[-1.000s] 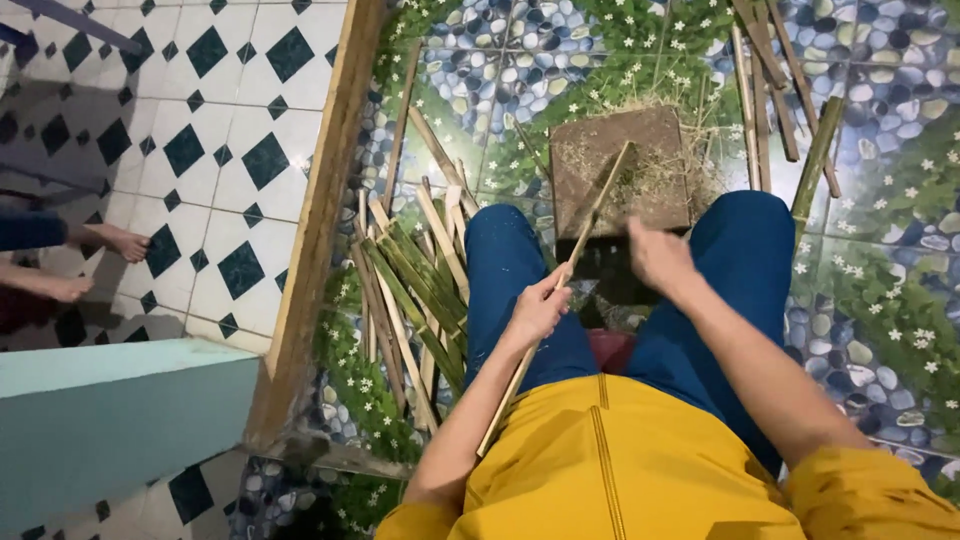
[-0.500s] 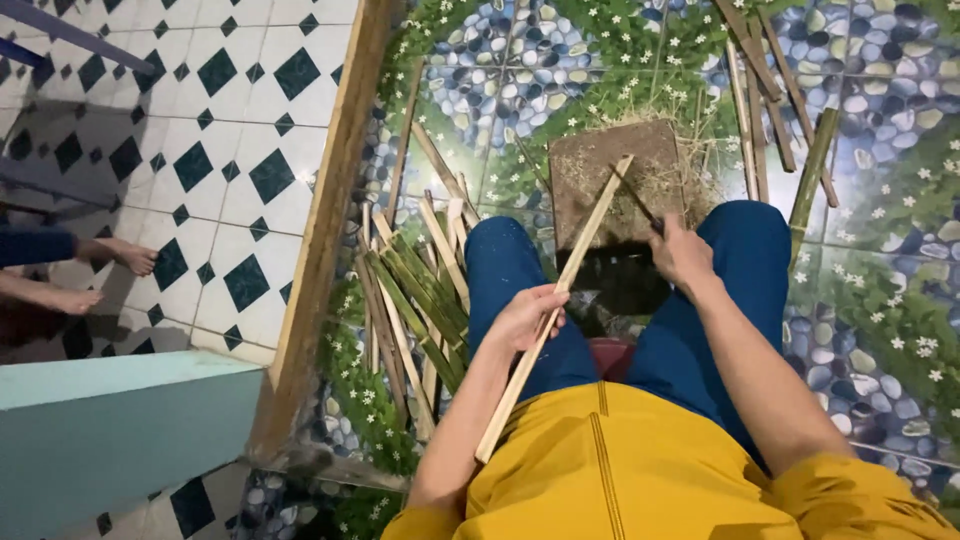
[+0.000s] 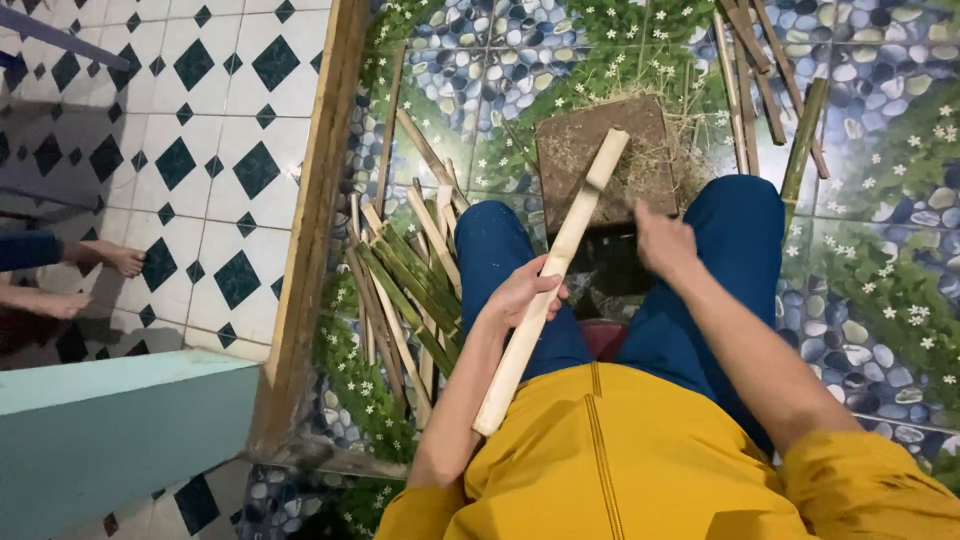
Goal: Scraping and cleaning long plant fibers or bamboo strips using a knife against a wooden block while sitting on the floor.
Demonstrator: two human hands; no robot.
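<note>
- Head view blurs my right hand (image 3: 665, 240); I cannot tell whether it is clenched or grasping anything, and whatever tool it might carry is lost in the smear.
- My left hand (image 3: 525, 295) is wrapped around the middle of a pale bamboo strip (image 3: 555, 270), which slants from my yellow shirt (image 3: 620, 460) up to the wooden block (image 3: 600, 160).
- Lower end of the strip rests against the shirt; its top lies over the block's near edge.
- Floor (image 3: 880, 260) is tiled with a pebble-and-flower print; left of a wooden beam (image 3: 310, 210) the tiles turn white with dark diamonds.
- Split bamboo pieces (image 3: 400, 290) are piled just beside my left knee, more sticks (image 3: 765, 80) lie at upper right, partly cut off by the frame.
- Another person's bare feet (image 3: 90, 275) show at the left edge.
</note>
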